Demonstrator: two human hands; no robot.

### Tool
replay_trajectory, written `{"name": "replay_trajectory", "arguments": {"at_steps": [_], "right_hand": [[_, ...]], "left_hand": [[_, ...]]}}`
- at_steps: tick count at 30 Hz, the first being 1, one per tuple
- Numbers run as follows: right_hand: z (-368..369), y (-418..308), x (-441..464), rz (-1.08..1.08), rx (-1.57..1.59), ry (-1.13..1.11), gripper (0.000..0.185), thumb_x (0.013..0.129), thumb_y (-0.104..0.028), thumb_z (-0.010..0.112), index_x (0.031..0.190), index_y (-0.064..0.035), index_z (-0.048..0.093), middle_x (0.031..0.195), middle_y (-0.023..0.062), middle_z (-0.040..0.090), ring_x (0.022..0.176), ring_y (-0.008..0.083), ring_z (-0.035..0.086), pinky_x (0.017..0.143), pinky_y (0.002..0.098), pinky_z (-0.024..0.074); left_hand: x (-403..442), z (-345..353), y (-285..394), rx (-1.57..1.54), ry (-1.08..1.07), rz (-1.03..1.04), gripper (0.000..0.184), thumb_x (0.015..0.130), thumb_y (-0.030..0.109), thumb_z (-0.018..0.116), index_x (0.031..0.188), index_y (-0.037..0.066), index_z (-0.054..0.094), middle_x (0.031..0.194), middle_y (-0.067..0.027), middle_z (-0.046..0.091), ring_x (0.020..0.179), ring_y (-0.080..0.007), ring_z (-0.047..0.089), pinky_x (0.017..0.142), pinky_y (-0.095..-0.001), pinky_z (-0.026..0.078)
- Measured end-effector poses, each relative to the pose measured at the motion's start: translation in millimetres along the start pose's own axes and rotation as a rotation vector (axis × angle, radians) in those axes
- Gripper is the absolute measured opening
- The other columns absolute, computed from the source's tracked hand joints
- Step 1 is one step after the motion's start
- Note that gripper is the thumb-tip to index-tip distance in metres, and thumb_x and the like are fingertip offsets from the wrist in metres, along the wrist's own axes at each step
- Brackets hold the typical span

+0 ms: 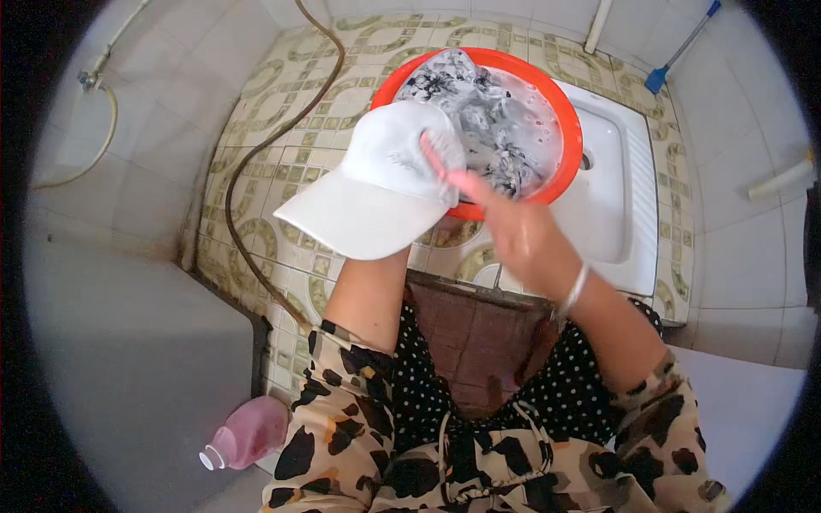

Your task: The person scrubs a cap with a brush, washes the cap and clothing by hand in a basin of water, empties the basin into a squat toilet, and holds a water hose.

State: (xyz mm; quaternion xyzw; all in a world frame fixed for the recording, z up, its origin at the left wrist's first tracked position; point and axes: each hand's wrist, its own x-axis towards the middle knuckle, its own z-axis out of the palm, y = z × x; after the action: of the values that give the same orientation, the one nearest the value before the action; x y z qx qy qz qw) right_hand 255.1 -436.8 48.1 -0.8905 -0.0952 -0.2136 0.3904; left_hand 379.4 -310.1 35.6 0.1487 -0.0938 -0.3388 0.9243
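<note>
- Right hand (522,235) closed around slim pink tool (434,156), looks like a brush; motion blur, exact finger placement unclear.
- Left hand hidden under white cap (385,154); looks like it supports the crown from below, but finger spread can't be told. Left forearm (363,295) comes up below the brim.
- Cap relative to grip: crown on top of the hidden left hand, just left of right hand; pink tool lies over the crown's right side, by dark marks (402,160). Brim points out to the left.
- Cap overlaps near-left part of red tub (571,141) in view; touching rim or not, can't tell.
- Tub: cloudy, sudsy water, black-and-white patterned cloth (440,75) partly above the surface.
- Risk: hard pressure on one spot could dent the crown or skew the cap on its support.
- Risk: wet, soapy fingers could let the tool slip; cap could slide into the tub if the support tilts.
- Risk: rough strokes could fuzz fabric around the marks.
- Farther out: squat toilet (637,171) beside tub, brown hose (229,192) on tiles, pink bottle (252,432) lying lower left.
</note>
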Motion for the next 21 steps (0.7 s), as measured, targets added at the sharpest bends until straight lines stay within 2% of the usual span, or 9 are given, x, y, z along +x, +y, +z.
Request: {"name": "replay_trajectory", "arguments": {"at_steps": [6, 8, 9, 10, 12, 13, 15, 18, 21], "right_hand": [[-8.1, -0.4, 1.9, 0.164, -0.122, -0.133, 0.046, 0.074, -0.005, 0.039, 0.12, -0.0127, 0.038, 0.061, 0.0225, 0.052, 0.055, 0.0365, 0.053, 0.048, 0.0452, 0.0411], [3.4, -5.4, -9.1, -0.061, -0.047, -0.006, 0.047, 0.074, -0.005, 0.04, 0.12, -0.0132, 0.037, 0.06, 0.0214, 0.052, 0.055, 0.0366, 0.054, 0.048, 0.0447, 0.0419], [-12.3, -10.6, 5.4, 0.257, -0.243, -0.31, 0.047, 0.073, -0.003, 0.041, 0.118, -0.0111, 0.04, 0.06, 0.0216, 0.053, 0.056, 0.0376, 0.054, 0.049, 0.0434, 0.0429], [-18.4, 9.8, 18.8, 0.264, -0.248, -0.307, 0.047, 0.073, -0.003, 0.041, 0.118, -0.0111, 0.04, 0.06, 0.0216, 0.053, 0.056, 0.0376, 0.054, 0.049, 0.0434, 0.0429], [-29.0, 50.2, 33.4, 0.082, -0.325, 0.033, 0.043, 0.074, -0.004, 0.042, 0.117, -0.008, 0.044, 0.06, 0.0203, 0.054, 0.055, 0.0359, 0.055, 0.048, 0.0416, 0.0431], [-34.9, 54.3, 30.0, 0.077, -0.323, 0.038, 0.043, 0.074, -0.004, 0.042, 0.117, -0.008, 0.044, 0.06, 0.0203, 0.054, 0.055, 0.0359, 0.055, 0.048, 0.0416, 0.0431], [-49.0, 40.3, 23.4, 0.378, 0.078, 0.14, 0.038, 0.082, -0.009, 0.041, 0.119, -0.0068, 0.044, 0.052, 0.0, 0.042, 0.036, 0.0085, 0.037, 0.033, 0.0225, 0.0331], [-62.9, 14.4, 21.8, 0.527, 0.303, 0.188, 0.036, 0.084, -0.012, 0.04, 0.12, -0.0074, 0.043, 0.053, -0.0049, 0.037, 0.037, 0.0018, 0.031, 0.032, 0.0172, 0.0275], [-63.2, 12.5, 19.3, 0.521, 0.306, 0.177, 0.035, 0.082, -0.011, 0.042, 0.117, -0.0067, 0.047, 0.053, -0.0044, 0.036, 0.042, 0.0038, 0.033, 0.039, 0.0199, 0.0292]], "left_hand": [[0.8, -0.1, 0.7, 0.005, -0.004, -0.005, 0.039, 0.077, 0.033, 0.051, 0.104, 0.006, 0.05, 0.101, -0.0115, 0.055, 0.091, -0.0258, 0.054, 0.077, -0.0415, 0.045], [1.2, -1.4, -0.3, 0.007, -0.007, -0.001, 0.038, 0.076, 0.032, 0.051, 0.104, 0.006, 0.051, 0.101, -0.0115, 0.055, 0.091, -0.0258, 0.054, 0.077, -0.0415, 0.045], [0.8, -1.4, -1.4, 0.005, -0.006, -0.005, 0.038, 0.076, 0.032, 0.051, 0.104, 0.006, 0.051, 0.1, -0.0115, 0.055, 0.091, -0.0258, 0.054, 0.077, -0.0415, 0.045], [0.0, 0.8, -3.6, 0.002, -0.005, -0.011, 0.038, 0.076, 0.032, 0.051, 0.104, 0.006, 0.051, 0.1, -0.0115, 0.055, 0.091, -0.0258, 0.054, 0.077, -0.0414, 0.045], [0.6, 0.9, -5.8, -0.002, 0.007, -0.018, 0.038, 0.076, 0.032, 0.051, 0.104, 0.006, 0.051, 0.1, -0.0116, 0.055, 0.091, -0.0258, 0.054, 0.077, -0.0414, 0.045], [1.0, 1.6, -5.4, 0.002, 0.006, -0.017, 0.038, 0.076, 0.032, 0.051, 0.103, 0.006, 0.051, 0.1, -0.0116, 0.055, 0.091, -0.0258, 0.054, 0.077, -0.0414, 0.045], [0.1, 0.8, -2.9, 0.003, 0.007, -0.012, 0.038, 0.076, 0.032, 0.051, 0.103, 0.006, 0.051, 0.1, -0.0116, 0.055, 0.091, -0.0258, 0.054, 0.077, -0.0413, 0.045], [3.4, -0.6, -0.6, 0.003, 0.003, -0.006, 0.038, 0.076, 0.032, 0.051, 0.103, 0.006, 0.051, 0.099, -0.0116, 0.055, 0.09, -0.0258, 0.054, 0.077, -0.0413, 0.045], [3.9, -1.5, 1.1, 0.009, 0.005, -0.006, 0.038, 0.076, 0.032, 0.051, 0.103, 0.006, 0.051, 0.099, -0.0116, 0.055, 0.09, -0.0259, 0.054, 0.076, -0.0412, 0.045]]}}
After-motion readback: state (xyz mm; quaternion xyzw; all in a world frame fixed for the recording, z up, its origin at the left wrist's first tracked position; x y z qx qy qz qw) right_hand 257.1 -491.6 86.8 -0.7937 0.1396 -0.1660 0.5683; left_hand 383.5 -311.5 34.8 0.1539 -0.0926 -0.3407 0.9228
